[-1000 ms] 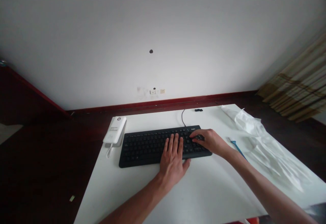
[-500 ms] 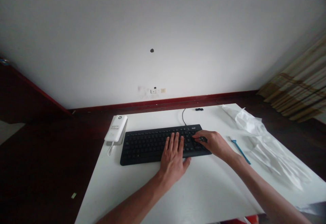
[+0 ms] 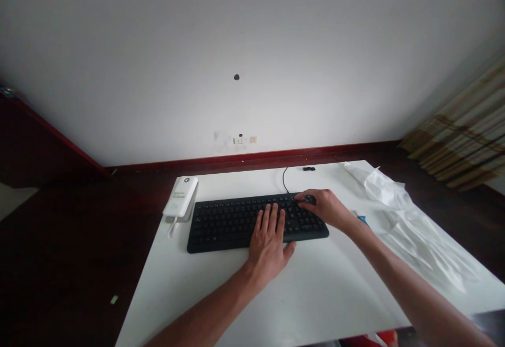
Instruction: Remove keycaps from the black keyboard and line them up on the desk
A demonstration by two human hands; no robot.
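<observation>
A black keyboard (image 3: pixel 221 226) lies on the white table, its cable (image 3: pixel 284 178) running off the back. My left hand (image 3: pixel 268 241) rests flat on the right-middle keys, fingers stretched out and thumb over the front edge. Above the upper right keys, my right hand (image 3: pixel 321 207) is curled, thumb and forefinger close together. Whatever they pinch, if anything, is too small and dark to make out. Just past the right wrist, a blue tool (image 3: pixel 362 220) with a pale tip shows, mostly hidden by the forearm.
A white power bank (image 3: pixel 180 197) with a strap sits left of the keyboard. Small black pieces (image 3: pixel 309 168) lie near the back edge. Crumpled white plastic (image 3: pixel 384 186) spreads over the table's right side. A wall with sockets (image 3: pixel 245 140) stands behind.
My right hand has moved up and slightly left across the right-hand keys, toward the keyboard's back edge. Its forearm now covers most of the blue tool. My left hand stays in place.
</observation>
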